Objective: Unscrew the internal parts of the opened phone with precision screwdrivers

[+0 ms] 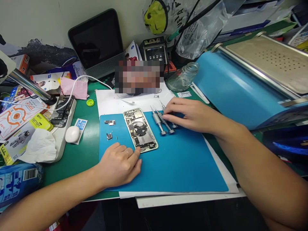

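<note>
An opened smartphone (147,134) lies on the blue mat, its inner boards and round coil showing. At its lower left corner my left hand (120,165) presses with a fingertip, the other fingers curled in. Several small grey precision screwdrivers (157,120) lie side by side to the right of the phone. My right hand (190,114) is over the rightmost of them, thumb and fingers closed about its middle, which they partly cover. Left of the phone sit a small metal-shielded part (110,122) and a small square part (109,136), with tiny bits beside them.
White paper (108,99) and a white cable (96,80) lie behind the mat (175,166). A glass jar (183,77) and white tweezers (200,93) stand near a large blue-covered machine (231,86). Left are a white earbud case (72,134), boxes and another opened phone (63,110).
</note>
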The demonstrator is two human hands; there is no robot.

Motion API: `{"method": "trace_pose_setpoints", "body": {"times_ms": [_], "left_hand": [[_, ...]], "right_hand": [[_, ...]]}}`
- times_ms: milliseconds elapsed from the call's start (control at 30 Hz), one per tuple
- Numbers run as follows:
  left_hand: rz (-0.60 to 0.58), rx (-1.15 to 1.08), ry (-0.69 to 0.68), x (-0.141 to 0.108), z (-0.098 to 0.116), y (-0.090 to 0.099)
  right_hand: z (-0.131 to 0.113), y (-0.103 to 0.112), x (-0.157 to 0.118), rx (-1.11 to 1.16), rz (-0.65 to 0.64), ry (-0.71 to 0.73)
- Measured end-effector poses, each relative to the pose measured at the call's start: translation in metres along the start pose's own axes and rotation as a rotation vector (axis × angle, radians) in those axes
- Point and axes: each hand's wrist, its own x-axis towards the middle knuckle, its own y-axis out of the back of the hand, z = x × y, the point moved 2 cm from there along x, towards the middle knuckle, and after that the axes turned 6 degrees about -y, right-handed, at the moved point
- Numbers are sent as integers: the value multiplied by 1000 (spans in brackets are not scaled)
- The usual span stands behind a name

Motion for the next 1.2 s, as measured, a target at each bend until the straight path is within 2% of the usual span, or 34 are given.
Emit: {"method": "trace_pose_setpoints", "body": {"times_ms": [1200], "left_hand": [[-5,-1,-3,1,-1,1]], "right_hand": [[-4,2,1,6,-7,-4]]}}
